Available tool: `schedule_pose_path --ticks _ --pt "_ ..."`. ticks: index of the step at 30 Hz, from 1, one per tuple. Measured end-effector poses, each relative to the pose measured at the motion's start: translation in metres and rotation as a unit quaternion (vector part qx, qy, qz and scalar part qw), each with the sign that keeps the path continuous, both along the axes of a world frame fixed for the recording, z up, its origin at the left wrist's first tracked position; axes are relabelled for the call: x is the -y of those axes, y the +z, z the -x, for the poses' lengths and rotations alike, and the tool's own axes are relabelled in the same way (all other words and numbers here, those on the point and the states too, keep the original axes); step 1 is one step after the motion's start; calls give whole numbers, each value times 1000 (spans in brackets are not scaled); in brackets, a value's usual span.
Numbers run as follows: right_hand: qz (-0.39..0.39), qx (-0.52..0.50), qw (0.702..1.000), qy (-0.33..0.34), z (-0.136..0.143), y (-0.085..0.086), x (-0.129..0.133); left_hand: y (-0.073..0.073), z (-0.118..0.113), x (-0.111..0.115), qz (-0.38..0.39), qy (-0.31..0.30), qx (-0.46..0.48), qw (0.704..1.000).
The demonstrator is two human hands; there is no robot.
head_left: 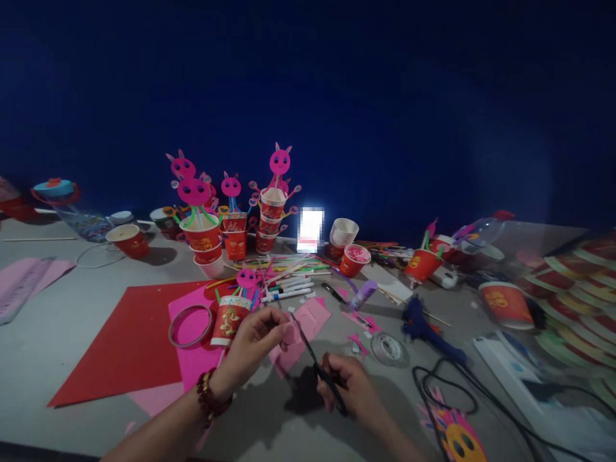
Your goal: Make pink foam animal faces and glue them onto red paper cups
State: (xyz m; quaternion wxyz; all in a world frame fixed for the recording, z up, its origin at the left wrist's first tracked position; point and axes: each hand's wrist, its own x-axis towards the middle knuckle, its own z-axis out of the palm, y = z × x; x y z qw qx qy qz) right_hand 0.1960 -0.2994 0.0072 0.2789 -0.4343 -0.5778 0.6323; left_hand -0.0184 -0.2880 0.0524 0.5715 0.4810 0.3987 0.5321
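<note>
Two bare hands over the table (264, 423): the left hand (260, 337) pinches a small light-pink paper piece (291, 333); the right hand (350, 383), nearer, is clamped on black-handled metal scissors (316, 367), long axis slanting far-left, blades just right of the paper; contact's unclear.

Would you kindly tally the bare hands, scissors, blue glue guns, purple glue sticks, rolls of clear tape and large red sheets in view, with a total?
Hands: 2 (left hand, right hand)
Scissors: 1
Blue glue gun: 1
Purple glue stick: 1
Roll of clear tape: 1
Large red sheet: 1
Total: 7
</note>
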Motion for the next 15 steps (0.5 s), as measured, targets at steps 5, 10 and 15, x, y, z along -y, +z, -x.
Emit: schedule_pose_path --ticks 5,10,15 --pt "-13 16 1000 -3 0 -3 -1 1 -1 -1 1 6 23 1000" --pt "-11 13 1000 6 -1 -3 -1 0 -1 -2 3 16 41 999" --pt "-4 7 1000 2 1 -3 0 -4 -2 -2 12 24 76 997"
